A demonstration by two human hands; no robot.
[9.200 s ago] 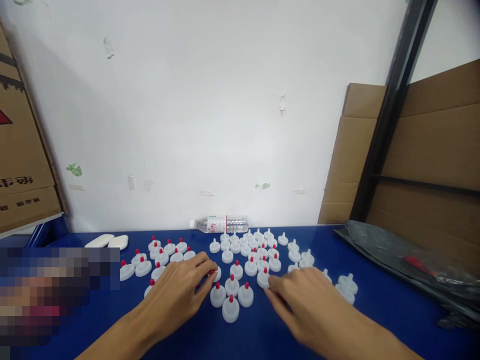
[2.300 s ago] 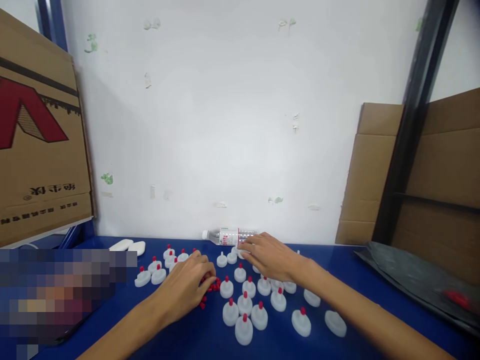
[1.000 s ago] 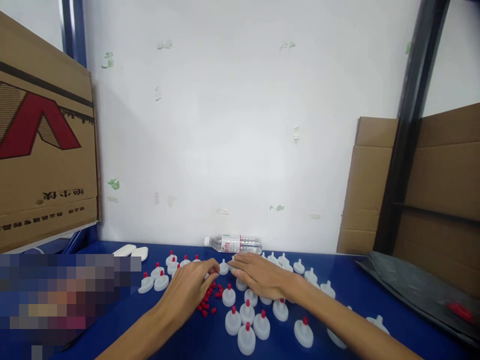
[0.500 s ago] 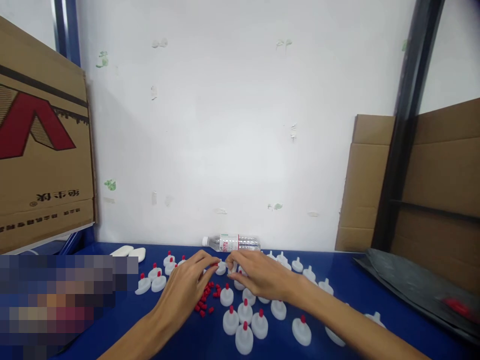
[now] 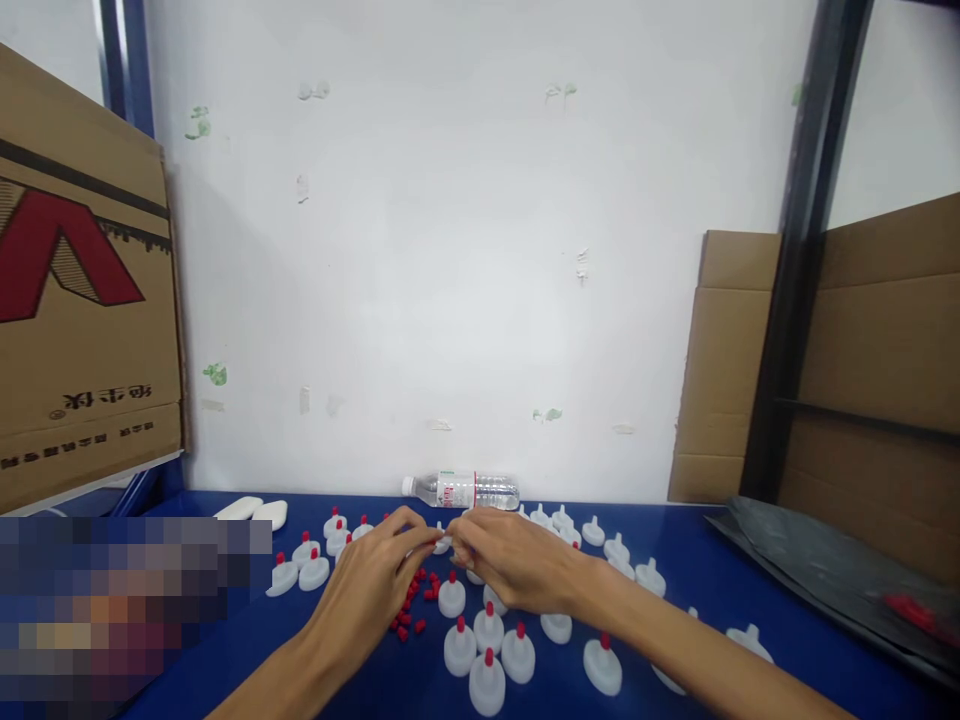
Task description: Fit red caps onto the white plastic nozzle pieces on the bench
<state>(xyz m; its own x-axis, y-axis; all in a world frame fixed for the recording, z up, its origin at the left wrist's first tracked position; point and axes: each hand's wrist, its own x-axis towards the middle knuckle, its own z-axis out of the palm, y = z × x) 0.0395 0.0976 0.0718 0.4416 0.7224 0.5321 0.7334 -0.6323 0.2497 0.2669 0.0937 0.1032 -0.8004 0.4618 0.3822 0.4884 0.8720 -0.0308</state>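
- Left hand point(image 5: 379, 585): fingers curled, tips pinched together at the point where they meet the other hand; what sits between them is too small to make out.
- Right hand point(image 5: 517, 565): fingers drawn in, tips pinching a white cap point(image 5: 442, 543) just above the table, touching the left fingertips.
- Loose red tips point(image 5: 411, 605): small scatter on the blue table point(image 5: 750, 590), under and just beside the left hand.
- Capped white pieces point(image 5: 487, 655): cluster with red tips fitted, near the forearms.
- Uncapped white pieces point(image 5: 619, 550): group beyond the right wrist.
- Water bottle point(image 5: 461, 490): lying on its side against the wall.
- Cardboard box point(image 5: 82, 300): left, standing.
- Black plastic sheet point(image 5: 840, 570): right edge.
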